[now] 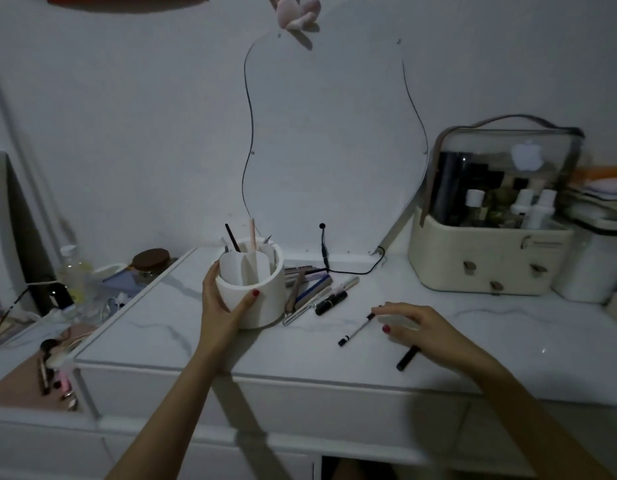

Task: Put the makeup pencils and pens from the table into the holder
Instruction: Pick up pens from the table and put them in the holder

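Honestly, the risk I am seeing is a roll-off: the white pen (356, 329) and the black pen (407, 358) are lying loose near the front edge of the tabletop (182, 327), and a hurried sweep in this dim light could be knocking one to the floor. The holder (251, 289) is being steadied only from one side, so a hard push could be tipping it onto the pile (315, 289) of pencils lying just beside it.

The left hand (220, 303) is wrapping around the holder, thumb in front, gripping it. The right hand (417, 329) is hovering palm down over the tabletop, fingers spread and loosely curled, closed on nothing that I can make out; its fingertips are reaching the white pen's cap end while the black pen is poking out from under it.
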